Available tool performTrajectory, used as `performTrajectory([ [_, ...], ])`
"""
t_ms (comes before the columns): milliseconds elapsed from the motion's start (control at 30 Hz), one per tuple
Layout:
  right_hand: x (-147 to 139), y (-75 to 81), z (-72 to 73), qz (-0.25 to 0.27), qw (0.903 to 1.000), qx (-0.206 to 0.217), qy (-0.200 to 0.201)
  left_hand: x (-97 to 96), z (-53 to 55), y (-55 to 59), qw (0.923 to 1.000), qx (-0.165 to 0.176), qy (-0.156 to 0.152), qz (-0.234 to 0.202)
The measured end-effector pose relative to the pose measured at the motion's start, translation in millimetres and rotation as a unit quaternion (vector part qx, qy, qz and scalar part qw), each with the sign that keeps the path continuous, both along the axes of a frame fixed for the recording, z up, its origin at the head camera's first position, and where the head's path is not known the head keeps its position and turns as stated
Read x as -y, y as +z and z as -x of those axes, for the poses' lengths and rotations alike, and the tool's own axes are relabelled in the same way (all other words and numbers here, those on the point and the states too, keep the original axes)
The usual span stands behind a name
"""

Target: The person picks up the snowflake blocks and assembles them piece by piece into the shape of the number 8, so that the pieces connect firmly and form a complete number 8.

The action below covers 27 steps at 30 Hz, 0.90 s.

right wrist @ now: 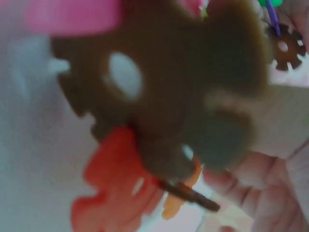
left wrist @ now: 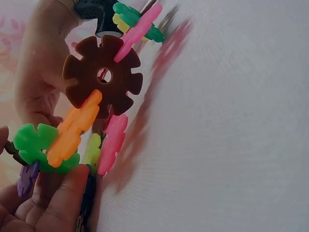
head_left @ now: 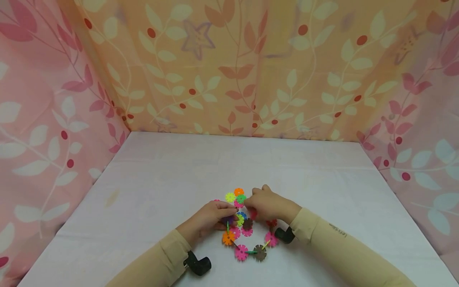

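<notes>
In the head view, a ring of slotted plastic flower discs [head_left: 242,252] lies between both hands, its pieces linked edge to edge. My left hand [head_left: 209,217] grips the ring's left side, around a purple disc [left wrist: 29,179] and a green disc [left wrist: 36,140]. An orange disc [left wrist: 72,130] joins that green one to a brown disc [left wrist: 104,75]. My right hand [head_left: 269,204] curls its fingers over the ring's far right part, hiding the pieces under it. Close to the right wrist camera, a blurred brown disc [right wrist: 159,92] links with a red disc [right wrist: 113,183].
Just beyond the fingers are an orange disc [head_left: 239,192], a yellow disc [head_left: 230,197] and a green disc [head_left: 241,199]. Black wrist cameras [head_left: 198,264] jut from the sleeves. The white table [head_left: 179,159] ends at patterned cloth walls [head_left: 236,71] at the back and sides.
</notes>
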State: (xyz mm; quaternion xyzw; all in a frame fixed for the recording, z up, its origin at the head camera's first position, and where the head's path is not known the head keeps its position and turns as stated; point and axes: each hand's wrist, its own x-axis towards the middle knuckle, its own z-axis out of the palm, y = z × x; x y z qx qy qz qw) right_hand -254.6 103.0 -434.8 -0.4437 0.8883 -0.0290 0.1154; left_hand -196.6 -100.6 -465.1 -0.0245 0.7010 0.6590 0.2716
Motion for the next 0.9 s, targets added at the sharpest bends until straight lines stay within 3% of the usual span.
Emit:
performTrajectory([
  [133, -3, 4.8, 8.5, 0.097, 0.9933, 0.058, -0.023, 0.5, 1.6, -2.0, 0.9999, 0.007, 0.001, -0.011],
  [233, -5, 9.5, 14.0, 0.166, 0.9742, 0.146, -0.047, 1.1, 1.5, -1.1, 0.9998, 0.003, -0.004, -0.019],
  [333, -6, 13.1, 15.7, 0.188, 0.9535, 0.228, -0.057, 0.9, 0.9, 0.7, 0.9994, -0.006, -0.012, -0.031],
  [433, -7, 14.0, 15.5, 0.185, 0.9409, 0.278, -0.057, 0.3, 0.7, 2.1, 0.999, -0.01, -0.014, -0.041],
  [767, -5, 10.5, 14.5, 0.209, 0.9296, 0.289, -0.095, -0.2, 1.9, 2.4, 0.9983, -0.013, -0.017, -0.055],
  [900, -4, 10.5, 13.8, 0.214, 0.921, 0.311, -0.096, -0.8, 1.7, 3.9, 0.9981, -0.016, -0.02, -0.056],
])
